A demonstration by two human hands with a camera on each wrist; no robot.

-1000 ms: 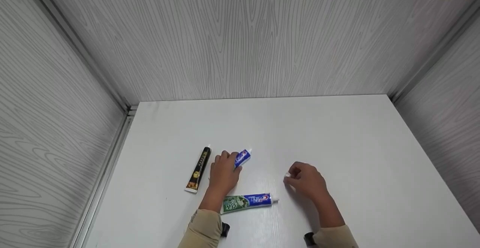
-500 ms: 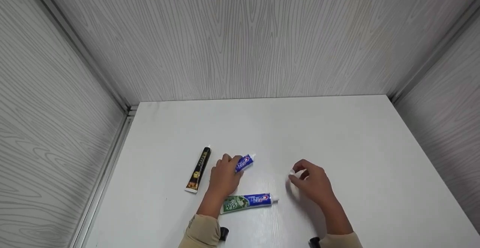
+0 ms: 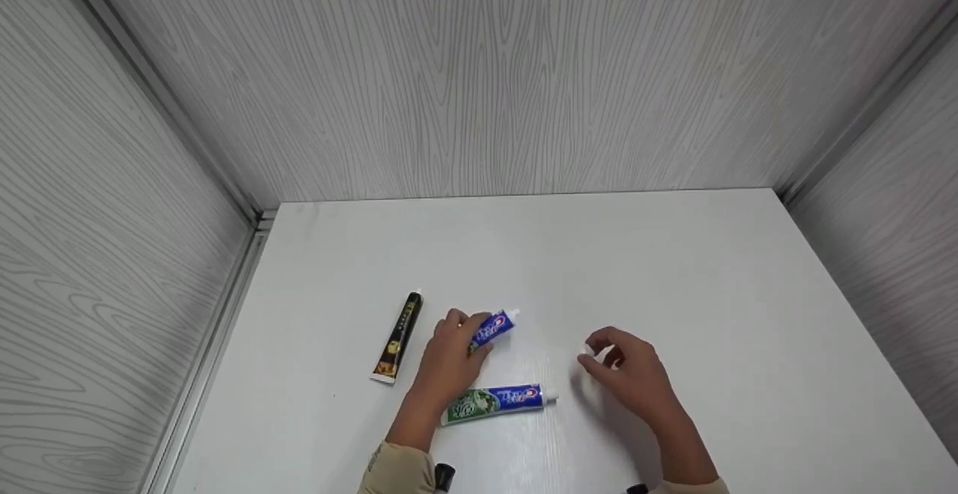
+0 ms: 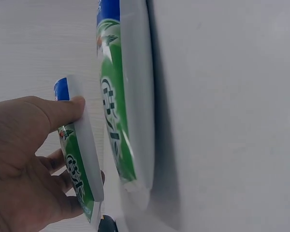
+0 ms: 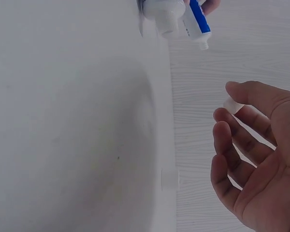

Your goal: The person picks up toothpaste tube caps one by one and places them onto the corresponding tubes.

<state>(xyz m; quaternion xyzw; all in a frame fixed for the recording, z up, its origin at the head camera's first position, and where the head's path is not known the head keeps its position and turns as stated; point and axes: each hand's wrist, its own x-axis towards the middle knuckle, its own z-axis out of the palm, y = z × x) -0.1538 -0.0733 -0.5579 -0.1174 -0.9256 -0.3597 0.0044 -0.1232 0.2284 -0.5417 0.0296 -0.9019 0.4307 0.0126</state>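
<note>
My left hand (image 3: pixel 449 352) grips a small blue and green toothpaste tube (image 3: pixel 494 327) between thumb and fingers, nozzle pointing right. Its bare narrow nozzle shows in the right wrist view, while the left wrist view shows the green label and crimped end. My right hand (image 3: pixel 625 367), to the right and apart from the tube, pinches a small whitish cap (image 5: pixel 232 105) between thumb and index finger. Below the held tube, a larger blue and green toothpaste tube (image 3: pixel 516 398) lies on the table, nozzle to the right, its tail partly behind the left wrist.
A black and gold tube (image 3: pixel 397 338) lies slanted left of my left hand, white end toward me. Everything is on a white table (image 3: pixel 636 254), closed in by grey wood-grain panels (image 3: pixel 479 90) at the back and both sides.
The left hand has shifted the held tube slightly right and toward me. My right hand has drawn a little to the right with the cap. Both lying tubes stay put.
</note>
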